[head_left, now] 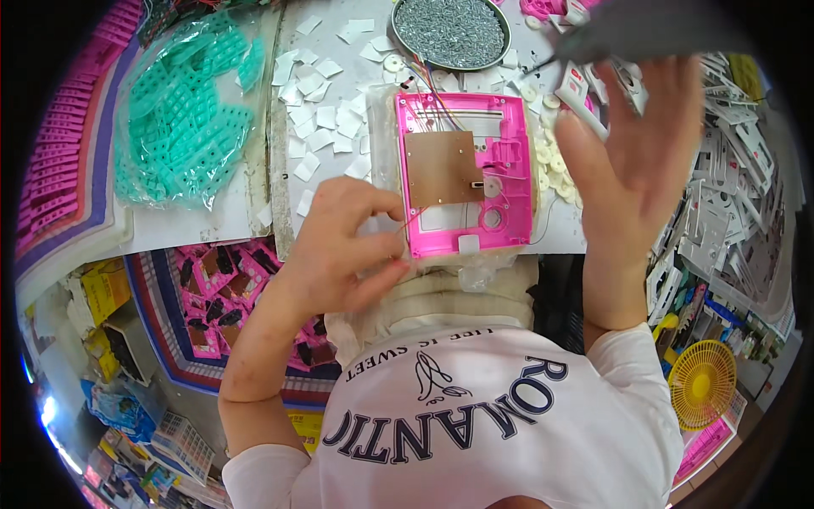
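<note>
Rectangular pink plastic casing point(523, 161), open-faced at the near edge of the table point(560, 242), holding a flat brown board point(441, 168) and thin coloured wires point(437, 96); left hand point(339, 242) half-open, loosely curled beside the casing's left edge, contact unclear; right hand point(632, 174) raised at right by a dark blurred tool point(653, 32), cannot tell whether gripping; far, shiny metal screws point(452, 32) heaped in a round dish point(508, 44).

Case point(523, 174): on table point(199, 227), centre. Board point(437, 170): on case, left of centre. Dish point(509, 42): behind case; screws point(449, 30) in it. Squares point(326, 127): scattered left of case. Discs point(555, 174): heaped right of case. Bag point(174, 188): on table, left of squares; parts point(199, 119) inside. Strips point(64, 140): left of bag. Panels point(733, 161): heaped far right. Basket point(702, 384): lower right, before panels. Bin point(157, 318): below table, front left; assemblies point(216, 284) in it.
</note>
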`<act>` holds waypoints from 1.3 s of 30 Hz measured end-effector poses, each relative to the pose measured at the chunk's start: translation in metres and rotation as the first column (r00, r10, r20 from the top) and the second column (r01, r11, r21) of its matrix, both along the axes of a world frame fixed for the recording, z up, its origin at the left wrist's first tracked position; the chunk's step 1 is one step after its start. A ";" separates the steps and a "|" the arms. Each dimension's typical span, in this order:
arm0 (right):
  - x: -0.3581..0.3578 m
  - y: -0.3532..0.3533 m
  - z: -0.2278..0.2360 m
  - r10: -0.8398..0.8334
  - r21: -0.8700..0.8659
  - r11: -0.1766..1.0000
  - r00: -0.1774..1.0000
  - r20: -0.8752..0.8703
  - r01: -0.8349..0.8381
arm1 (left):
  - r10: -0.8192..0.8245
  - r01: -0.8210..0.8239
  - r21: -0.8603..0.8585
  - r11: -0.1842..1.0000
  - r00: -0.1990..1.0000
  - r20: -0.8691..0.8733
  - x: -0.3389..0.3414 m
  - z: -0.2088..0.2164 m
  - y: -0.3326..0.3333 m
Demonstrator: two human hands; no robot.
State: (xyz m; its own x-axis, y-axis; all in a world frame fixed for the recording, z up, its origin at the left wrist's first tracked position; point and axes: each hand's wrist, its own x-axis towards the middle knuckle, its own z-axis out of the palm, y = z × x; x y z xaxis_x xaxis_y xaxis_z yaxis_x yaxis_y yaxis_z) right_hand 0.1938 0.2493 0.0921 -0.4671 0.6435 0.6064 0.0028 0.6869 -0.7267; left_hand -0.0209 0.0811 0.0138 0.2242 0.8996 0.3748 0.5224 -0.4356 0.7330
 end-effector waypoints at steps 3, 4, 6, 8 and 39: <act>0.025 -0.018 -0.013 0.039 0.050 0.998 0.984 0.173 -0.048 | -0.036 0.046 -0.104 0.994 0.995 0.094 -0.004 0.002 -0.009; 0.032 -0.024 -0.015 0.154 -0.033 0.988 0.947 0.283 -0.151 | -0.025 0.033 -0.108 0.994 0.997 0.071 -0.006 0.001 -0.011; 0.039 -0.036 -0.025 0.440 -0.229 0.898 0.766 0.469 -0.376 | -0.004 0.007 -0.114 0.993 1.000 0.025 -0.008 -0.003 -0.016; 0.038 -0.051 -0.040 0.530 -0.256 0.844 0.656 0.537 -0.472 | -0.043 0.040 -0.091 0.995 0.999 -0.028 -0.005 0.002 -0.015; 0.011 -0.025 -0.062 0.273 0.021 0.943 0.809 0.521 -0.332 | 0.282 -0.178 -0.454 0.873 0.944 0.172 0.035 0.012 0.011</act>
State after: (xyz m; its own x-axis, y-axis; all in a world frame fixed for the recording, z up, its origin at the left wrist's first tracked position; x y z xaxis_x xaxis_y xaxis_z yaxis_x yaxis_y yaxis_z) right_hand 0.2045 0.2238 0.0304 -0.8857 0.3641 0.2880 0.1268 0.7865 -0.6044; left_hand 0.0136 0.0921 0.0259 -0.0529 0.9977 -0.0416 0.3666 0.0582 0.9286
